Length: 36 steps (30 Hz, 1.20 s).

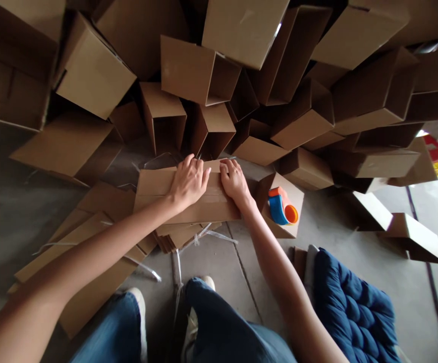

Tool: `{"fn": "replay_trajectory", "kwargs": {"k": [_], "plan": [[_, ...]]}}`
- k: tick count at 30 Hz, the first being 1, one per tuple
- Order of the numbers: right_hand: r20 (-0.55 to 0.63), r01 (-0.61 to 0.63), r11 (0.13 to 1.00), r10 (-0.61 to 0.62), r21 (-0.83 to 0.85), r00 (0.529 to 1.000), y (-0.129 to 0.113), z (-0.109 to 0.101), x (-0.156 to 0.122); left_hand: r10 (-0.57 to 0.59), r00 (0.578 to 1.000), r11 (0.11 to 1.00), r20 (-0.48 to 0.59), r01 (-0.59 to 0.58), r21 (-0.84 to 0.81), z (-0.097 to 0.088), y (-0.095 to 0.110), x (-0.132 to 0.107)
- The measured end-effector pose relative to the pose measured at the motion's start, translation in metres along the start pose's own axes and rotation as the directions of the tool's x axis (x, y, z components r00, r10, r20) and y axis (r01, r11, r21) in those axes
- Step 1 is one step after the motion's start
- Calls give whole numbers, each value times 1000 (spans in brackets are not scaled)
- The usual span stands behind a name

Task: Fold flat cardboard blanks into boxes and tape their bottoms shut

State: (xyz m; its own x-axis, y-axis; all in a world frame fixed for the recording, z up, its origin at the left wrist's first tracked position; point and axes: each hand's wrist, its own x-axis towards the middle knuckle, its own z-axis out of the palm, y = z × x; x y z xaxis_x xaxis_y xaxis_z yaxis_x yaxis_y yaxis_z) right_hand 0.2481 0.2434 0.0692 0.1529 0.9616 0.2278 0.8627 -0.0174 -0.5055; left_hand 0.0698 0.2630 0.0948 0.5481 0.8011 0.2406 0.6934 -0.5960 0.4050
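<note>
My left hand [189,182] and right hand [236,184] lie curled over a carton [215,202] low before me, whether pinching I can't tell, with many boxes [184,69] beyond apparently formed and flat cardboard [90,303] at my left seemingly still unmade, while my fingers' undersides are hidden and the farthest boxes run out of view.

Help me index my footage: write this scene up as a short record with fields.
Left hand: on the cardboard box, fingers at its far edge
Right hand: on the same box, near its far right corner
Grip: pressing or grasping, cannot tell
Beyond the hands: heap of open boxes
Right: blue and orange tape dispenser on another box
Lower left: flat cardboard
Lower right: dark blue cushion
</note>
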Motion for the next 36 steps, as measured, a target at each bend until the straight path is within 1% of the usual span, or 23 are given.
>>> {"fn": "replay_trajectory", "kwargs": {"k": [3,5,9,11,14,17,18,20,21,22,23,24,25,26,27,28,30,31,32,34,35,36], "plan": [[-23,-11,1000,12,21,1000,1,1,1,9,995,999,-98,-14,-44,6,-4,-2],[-30,-15,999,16,34,999,1,0,1,33,992,997,-121,-41,-58,5,-10,-2],[-49,-36,998,38,47,998,1,1,0,101,983,994,-155,-105,-24,-9,-32,-6],[-63,-47,997,51,53,997,1,1,-1,81,981,997,-175,-81,4,-15,-41,-11],[-71,-50,997,54,60,996,0,3,-2,47,988,999,-144,-47,5,-18,-43,-13],[-73,-48,996,53,70,996,0,3,-1,71,995,997,-76,-72,-7,-16,-36,-9],[-76,-49,996,55,77,996,0,3,-1,70,995,997,-68,-71,-18,-17,-37,-8],[-83,-55,994,62,92,995,2,3,-1,22,996,997,-86,-28,-69,-21,-47,-8],[-88,-58,994,66,98,994,3,3,-1,-31,994,993,-109,19,-112,-26,-58,-10],[-93,-60,993,70,103,993,4,3,-1,-108,986,981,-128,85,-177,-31,-71,-13],[-97,-63,992,73,109,993,5,3,-2,-218,966,948,-135,177,-265,-38,-85,-18],[-101,-64,991,76,117,992,7,4,-2,-337,936,885,-98,280,-372,-44,-100,-25],[-105,-64,990,78,128,991,7,4,-2,-450,893,786,-29,381,-487,-50,-113,-33],[-112,-65,988,81,141,990,7,4,-2,-518,852,672,77,462,-579,-56,-122,-42],[-120,-68,986,87,154,989,6,4,-2,-555,818,577,152,510,-638,-60,-128,-50],[-129,-74,983,96,165,987,5,3,-3,-559,804,515,203,529,-674,-63,-129,-59],[-152,-90,978,120,186,981,-1,-2,-4,-559,777,438,290,574,-692,-62,-120,-73],[-176,-102,974,139,200,975,-4,-6,-7,-565,755,396,334,603,-693,-60,-112,-78],[-211,-119,969,166,218,963,-7,-10,-10,-558,745,360,365,613,-703,-56,-103,-81],[-275,-166,944,246,284,930,-11,-20,-19,-590,734,319,337,596,-737,-49,-88,-84],[-281,-199,921,299,335,912,-11,-24,-25,-589,736,307,333,585,-751,-46,-84,-84],[-251,-241,885,358,399,899,-11,-28,-32,-584,742,299,329,573,-763,-44,-81,-84]]}}
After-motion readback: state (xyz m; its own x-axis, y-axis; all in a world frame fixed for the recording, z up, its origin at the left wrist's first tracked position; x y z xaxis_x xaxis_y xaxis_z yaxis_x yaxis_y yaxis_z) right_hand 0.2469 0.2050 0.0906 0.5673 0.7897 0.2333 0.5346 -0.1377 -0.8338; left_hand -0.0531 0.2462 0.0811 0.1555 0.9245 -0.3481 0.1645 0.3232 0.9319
